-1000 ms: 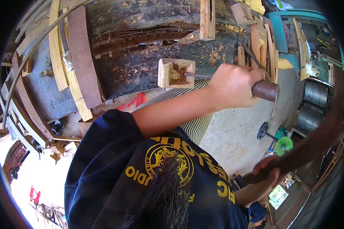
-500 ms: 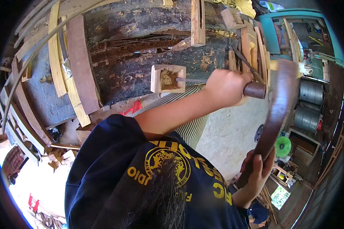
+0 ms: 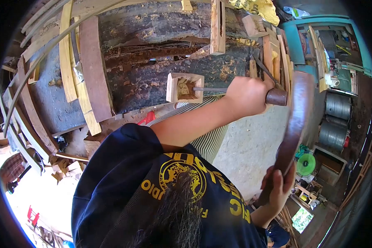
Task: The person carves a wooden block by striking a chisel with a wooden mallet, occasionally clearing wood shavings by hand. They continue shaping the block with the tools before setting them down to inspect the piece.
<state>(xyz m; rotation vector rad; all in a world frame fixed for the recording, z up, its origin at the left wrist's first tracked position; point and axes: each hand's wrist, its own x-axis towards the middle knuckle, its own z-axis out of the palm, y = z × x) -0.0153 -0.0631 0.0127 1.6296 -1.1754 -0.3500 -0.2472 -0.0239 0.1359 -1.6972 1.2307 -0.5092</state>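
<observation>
My left hand (image 3: pixel 249 96) is closed round the dark wooden handle of a chisel (image 3: pixel 211 89). The chisel lies nearly level, its blade tip inside the hollow of a pale wooden block (image 3: pixel 168 87) on the dark, rough workbench (image 3: pixel 140 74). On the lower right, my right hand (image 3: pixel 279 186) grips the lower end of a long, dark wooden mallet (image 3: pixel 294 120). The mallet's upper part stands close beside the butt of the chisel handle; whether they touch I cannot tell. Wood chips lie inside the block's hollow.
Long boards (image 3: pixel 96 70) lie across the bench at left. A slotted wooden post (image 3: pixel 217 33) and more wood pieces (image 3: pixel 254 25) are at the top. A green fan (image 3: pixel 305 164) and metal drums (image 3: pixel 334 134) stand at right. Part of another person (image 3: pixel 278 234) shows at bottom right.
The mallet has swung up and left from the far right to beside the chisel handle, my right hand moving with it. My left hand still holds the chisel in the block.
</observation>
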